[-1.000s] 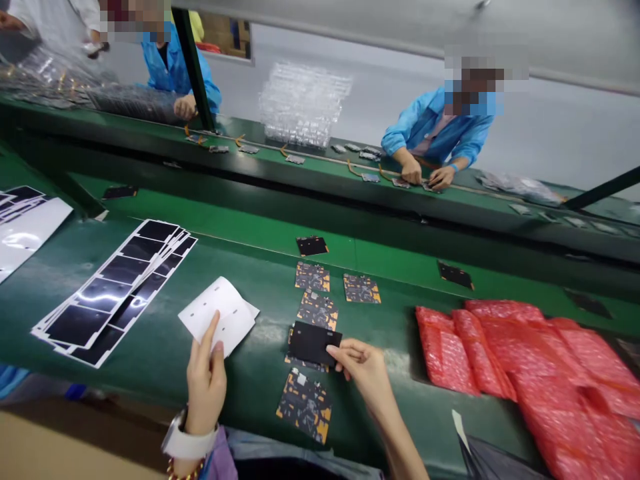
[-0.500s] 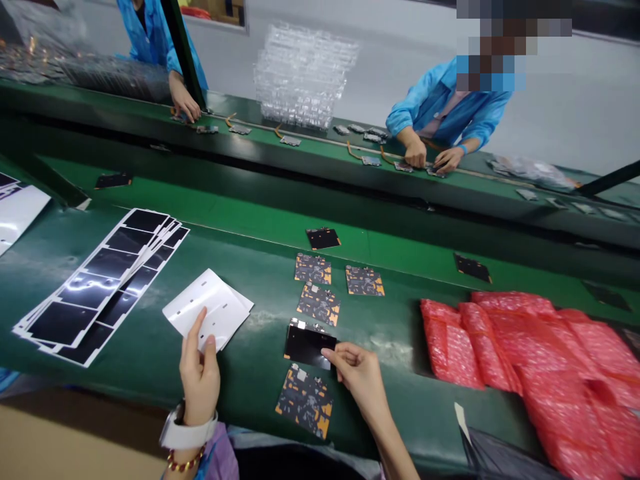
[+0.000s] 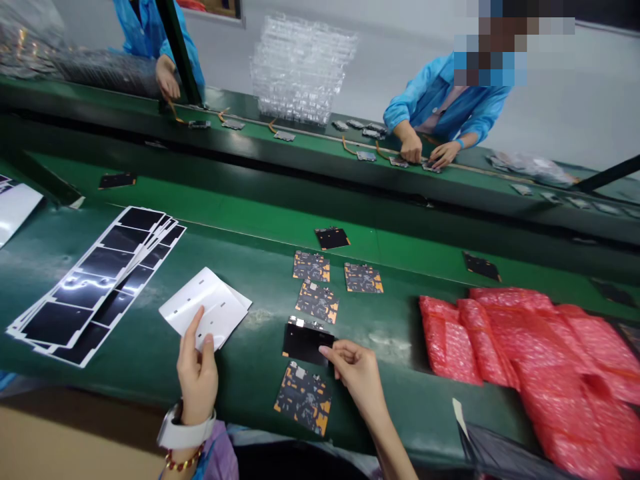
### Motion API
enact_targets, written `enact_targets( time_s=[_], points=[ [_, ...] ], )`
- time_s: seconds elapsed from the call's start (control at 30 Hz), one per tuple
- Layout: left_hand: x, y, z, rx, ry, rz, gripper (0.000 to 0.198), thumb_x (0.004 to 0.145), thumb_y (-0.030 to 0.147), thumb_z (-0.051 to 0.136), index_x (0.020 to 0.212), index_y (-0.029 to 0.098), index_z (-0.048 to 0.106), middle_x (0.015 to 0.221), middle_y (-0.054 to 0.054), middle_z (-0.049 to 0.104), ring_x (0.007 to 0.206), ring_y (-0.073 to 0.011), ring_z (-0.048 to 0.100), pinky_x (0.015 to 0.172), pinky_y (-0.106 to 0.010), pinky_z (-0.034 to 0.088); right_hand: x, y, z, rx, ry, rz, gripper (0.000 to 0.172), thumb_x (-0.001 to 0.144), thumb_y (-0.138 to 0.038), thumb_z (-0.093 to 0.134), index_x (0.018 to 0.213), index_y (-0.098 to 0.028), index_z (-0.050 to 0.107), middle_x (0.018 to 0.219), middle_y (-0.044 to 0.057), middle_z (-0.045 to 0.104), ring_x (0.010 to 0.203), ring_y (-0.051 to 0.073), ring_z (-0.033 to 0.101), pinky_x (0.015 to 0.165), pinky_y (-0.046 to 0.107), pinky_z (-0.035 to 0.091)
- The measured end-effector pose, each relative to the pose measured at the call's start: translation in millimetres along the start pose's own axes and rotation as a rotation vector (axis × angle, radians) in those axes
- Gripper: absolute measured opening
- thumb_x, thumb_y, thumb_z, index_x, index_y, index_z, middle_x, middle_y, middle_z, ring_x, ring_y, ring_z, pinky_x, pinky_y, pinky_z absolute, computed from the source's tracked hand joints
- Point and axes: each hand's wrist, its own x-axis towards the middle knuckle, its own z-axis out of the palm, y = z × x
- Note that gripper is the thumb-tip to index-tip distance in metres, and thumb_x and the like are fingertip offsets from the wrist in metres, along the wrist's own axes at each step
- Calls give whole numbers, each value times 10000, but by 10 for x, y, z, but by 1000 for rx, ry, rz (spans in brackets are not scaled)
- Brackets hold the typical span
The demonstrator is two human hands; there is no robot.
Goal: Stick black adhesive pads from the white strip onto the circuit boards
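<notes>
My left hand (image 3: 197,370) grips a white backing sheet (image 3: 205,308) by its lower edge, with a few small dark slots showing in the paper. My right hand (image 3: 356,377) pinches the edge of a black film sheet (image 3: 303,343), which lies over a circuit panel with orange patches. Only the panel's top end shows. Similar panels lie around it, one (image 3: 317,301) just above and one (image 3: 303,400) just below. Left of my left hand is a fanned stack of black-and-white film strips (image 3: 95,287).
Red bubble bags (image 3: 530,367) are heaped on the green belt (image 3: 250,373) at the right. Across a second belt, two co-workers in blue smocks (image 3: 445,100) handle small parts. A stack of transparent plastic trays (image 3: 303,70) stands behind them.
The black film sheet has shifted on the panel, and more of the panel's top end now shows. The camera view has tilted slightly. My left hand still holds the white sheet.
</notes>
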Motion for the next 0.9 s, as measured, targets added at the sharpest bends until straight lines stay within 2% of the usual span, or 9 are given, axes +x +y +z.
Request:
enact_targets(
  time_s=[0.1, 0.2, 0.3, 0.43, 0.5, 0.7, 0.9],
  points=[
    [2, 1, -6, 6, -3, -7, 510, 989, 448, 554, 1456, 243, 558, 1290, -103, 661, 800, -184, 642, 732, -299, 532, -10, -10, 3, 2, -2, 2, 520, 682, -641, 821, 596, -183, 590, 443, -59, 442, 396, 75, 358, 418, 223, 301],
    [2, 8, -10, 11, 0, -10, 519, 984, 454, 561, 1457, 241, 557, 1271, -103, 668, 729, -164, 613, 660, -282, 508, -12, -7, 8, 8, -1, 4, 522, 671, -646, 826, 598, -182, 597, 444, -59, 446, 395, 75, 358, 419, 223, 302],
    [2, 12, -7, 12, 2, -10, 513, 987, 454, 555, 1453, 241, 561, 1258, -102, 671, 759, -174, 622, 672, -286, 511, -9, -6, 9, 13, 2, 7, 535, 656, -658, 832, 595, -183, 594, 442, -60, 447, 392, 74, 361, 416, 222, 307],
    [4, 4, -3, 8, 4, -5, 511, 987, 447, 552, 1453, 239, 559, 1237, -99, 673, 921, -219, 655, 796, -317, 534, -9, -15, 9, 7, 3, 9, 551, 644, -683, 832, 599, -185, 601, 439, -56, 452, 386, 79, 366, 402, 224, 305],
    [5, -2, -6, 7, 4, -5, 516, 981, 442, 560, 1453, 234, 561, 1222, -101, 675, 965, -232, 656, 801, -317, 533, -15, -22, 10, 8, 4, 6, 555, 646, -691, 829, 596, -186, 604, 440, -52, 456, 387, 83, 373, 397, 224, 305],
    [7, 7, -23, 9, 4, -15, 531, 967, 426, 573, 1457, 224, 561, 1143, -100, 688, 799, -192, 634, 668, -288, 505, -30, -25, 5, -6, 1, 0, 550, 671, -691, 812, 599, -188, 601, 445, -49, 453, 402, 91, 371, 414, 235, 311],
    [9, 13, -22, 17, 0, -22, 536, 972, 445, 567, 1459, 220, 557, 1140, -102, 681, 807, -201, 634, 671, -295, 496, -15, 48, -2, 2, 1, -2, 514, 701, -647, 811, 616, -181, 609, 480, -43, 481, 414, 84, 372, 434, 235, 314]
  ],
)
